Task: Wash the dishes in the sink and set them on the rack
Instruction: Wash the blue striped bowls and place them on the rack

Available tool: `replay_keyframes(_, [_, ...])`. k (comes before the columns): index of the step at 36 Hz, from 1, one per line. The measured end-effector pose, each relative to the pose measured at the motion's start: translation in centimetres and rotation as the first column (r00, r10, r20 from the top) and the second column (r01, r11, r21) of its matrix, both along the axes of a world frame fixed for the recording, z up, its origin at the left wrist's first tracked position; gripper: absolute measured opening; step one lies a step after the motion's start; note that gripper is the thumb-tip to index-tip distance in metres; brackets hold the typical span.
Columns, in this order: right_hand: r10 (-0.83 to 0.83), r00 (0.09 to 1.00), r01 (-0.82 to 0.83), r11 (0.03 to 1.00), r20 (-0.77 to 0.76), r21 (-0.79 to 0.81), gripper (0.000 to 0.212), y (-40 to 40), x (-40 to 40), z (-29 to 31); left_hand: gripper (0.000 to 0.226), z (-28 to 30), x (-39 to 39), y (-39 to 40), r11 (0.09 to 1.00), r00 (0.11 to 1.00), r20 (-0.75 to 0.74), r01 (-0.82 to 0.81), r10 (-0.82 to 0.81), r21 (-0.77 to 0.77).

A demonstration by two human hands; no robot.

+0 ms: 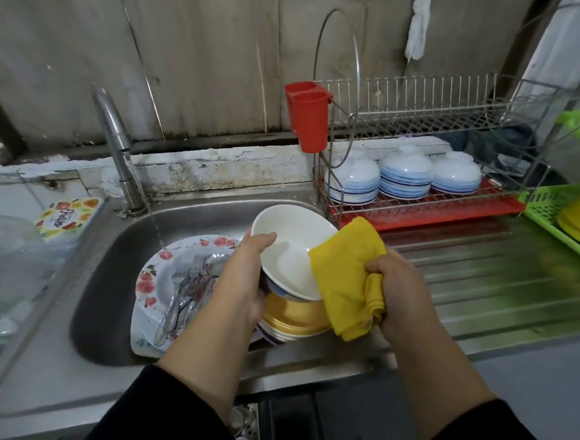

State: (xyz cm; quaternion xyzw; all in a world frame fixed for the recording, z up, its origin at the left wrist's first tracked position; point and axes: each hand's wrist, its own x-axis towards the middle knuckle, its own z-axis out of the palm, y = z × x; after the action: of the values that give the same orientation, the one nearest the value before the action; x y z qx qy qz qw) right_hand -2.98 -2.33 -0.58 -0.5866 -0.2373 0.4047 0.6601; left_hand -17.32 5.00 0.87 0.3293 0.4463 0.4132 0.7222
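My left hand [243, 275] grips a white bowl [291, 251] by its rim, thumb inside, tilted over the steel sink [105, 292]. My right hand [398, 296] clutches a yellow cloth [346, 275] whose edge lies against the bowl's inner side. Below the bowl sit stacked yellow-rimmed dishes [292, 318]. A floral plate [161, 272] with several spoons [187, 288] lies in the sink. A thin stream runs from the faucet [115, 139]. Three upturned blue-striped bowls [405, 176] rest on the wire rack [420, 208].
A red cutlery holder [307, 121] hangs on the rack's left end. A green basket [563, 218] with yellow plates stands at the right. The ribbed drainboard [483, 281] lies beside the sink. A clear plastic jug [1, 261] and a printed tub [65, 218] sit left.
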Motion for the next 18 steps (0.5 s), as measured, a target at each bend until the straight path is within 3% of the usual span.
replay_keyframes(3, [0.067,0.953,-0.069,0.998,0.296,-0.004,0.020,1.4,0.1,4.1,0.050,0.6,-0.4,0.7,0.995,1.000,-0.007,0.017,-0.017,0.096])
replay_keyframes(5, [0.135,0.886,-0.136,0.990,0.444,-0.029,0.006,2.4,-0.7,6.4,0.053,1.3,-0.6,0.8,0.988,0.998,-0.046,0.048,-0.041,0.147])
replay_keyframes(7, [0.286,0.820,-0.270,0.957,0.497,-0.106,0.032,3.7,-1.7,7.4,0.053,2.2,-0.9,1.0,0.989,0.999,-0.036,0.043,-0.039,0.139])
replay_keyframes(8, [0.409,0.773,-0.362,0.912,0.485,-0.192,0.034,4.1,-2.6,7.7,0.052,2.5,-1.1,1.1,0.991,0.999,-0.024,0.036,-0.033,0.131])
replay_keyframes(11, [0.713,0.475,-0.504,0.701,0.516,-0.504,0.049,5.0,-4.8,6.2,0.045,3.6,-1.1,1.2,0.984,0.999,-0.010,0.049,-0.048,0.174])
replay_keyframes(15, [0.703,0.248,-0.476,0.688,0.667,-0.548,0.039,5.1,-6.2,6.0,0.039,5.1,-2.0,1.3,0.981,0.997,-0.002,0.071,-0.072,0.181])
replay_keyframes(18, [0.763,-0.089,-0.242,0.607,0.640,-0.757,0.039,5.0,-5.9,7.3,0.037,5.4,-2.4,1.1,0.968,0.996,-0.060,0.080,-0.068,0.238])
